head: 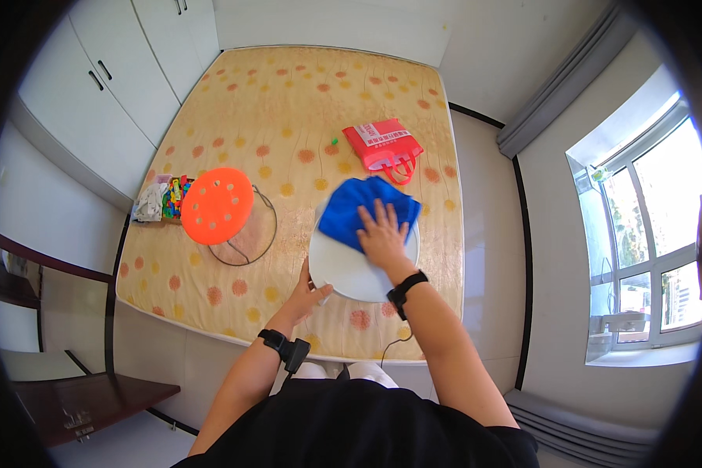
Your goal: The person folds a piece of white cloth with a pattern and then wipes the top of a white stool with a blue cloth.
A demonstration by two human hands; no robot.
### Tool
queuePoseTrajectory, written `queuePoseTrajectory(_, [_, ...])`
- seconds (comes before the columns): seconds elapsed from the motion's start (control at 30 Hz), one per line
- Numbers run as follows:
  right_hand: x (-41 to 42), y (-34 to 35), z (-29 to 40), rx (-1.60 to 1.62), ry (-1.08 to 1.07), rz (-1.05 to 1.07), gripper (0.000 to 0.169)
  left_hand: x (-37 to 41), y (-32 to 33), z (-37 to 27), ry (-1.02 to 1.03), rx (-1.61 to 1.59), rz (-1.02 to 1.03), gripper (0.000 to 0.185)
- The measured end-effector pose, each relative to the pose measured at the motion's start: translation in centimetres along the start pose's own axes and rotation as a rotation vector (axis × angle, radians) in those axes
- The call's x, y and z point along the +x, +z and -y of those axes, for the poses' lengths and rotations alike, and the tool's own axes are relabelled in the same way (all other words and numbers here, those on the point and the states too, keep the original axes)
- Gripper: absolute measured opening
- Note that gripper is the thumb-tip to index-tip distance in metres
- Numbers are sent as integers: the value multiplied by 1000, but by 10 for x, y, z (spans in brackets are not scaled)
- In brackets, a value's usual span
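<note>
A round white stool top [346, 270] is directly before me over the patterned mattress. My left hand [305, 296] grips its near left rim, with the thumb on the outer edge and some fingers hidden beneath. Over the far half of this top lies a blue cloth [345, 207], partly hanging past the edge. My right hand [383, 237] rests flat on the cloth, palm down and fingers spread. Dark bands with small devices are strapped around both wrists.
Left of the white top, an orange stool [217, 205] with a holed seat and metal ring leans over. Beside it sits a box of colourful toy blocks [175, 196] with white cloth. A red handled bag [383, 145] lies beyond, on the mattress [251, 117]. A dark wooden desk [93, 403] is at left.
</note>
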State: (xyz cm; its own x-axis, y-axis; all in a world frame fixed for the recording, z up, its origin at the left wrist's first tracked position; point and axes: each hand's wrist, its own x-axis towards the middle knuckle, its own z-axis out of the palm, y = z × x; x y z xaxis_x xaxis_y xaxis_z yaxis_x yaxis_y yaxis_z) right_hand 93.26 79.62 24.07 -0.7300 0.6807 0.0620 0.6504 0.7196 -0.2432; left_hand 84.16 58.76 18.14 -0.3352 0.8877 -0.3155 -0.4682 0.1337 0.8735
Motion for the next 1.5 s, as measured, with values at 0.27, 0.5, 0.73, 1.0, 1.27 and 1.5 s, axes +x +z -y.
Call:
queuePoseTrajectory(0.27, [-61,-12,-23,23,75,-37,59,6,-12,8,2,30,1,103])
queuePoseTrajectory(0.5, [-141,-17,7,134,-58,-31,46,8,-10,2,6,-22,57,98])
queuePoseTrajectory(0.73, [-168,-19,2,307,-26,-108,36,14,-7,8,0,36,-9,99])
queuePoseTrajectory(1.0, [-229,-25,-59,945,681,19,25,12,-18,1,243,570,-424,81])
queuePoseTrajectory(1.27, [-403,-61,-190,1417,902,-123,37,-39,162,17,761,807,-510,73])
queuePoseTrajectory(1.5, [-566,-104,-287,1469,1074,-177,39,-29,343,100,863,732,-239,68])
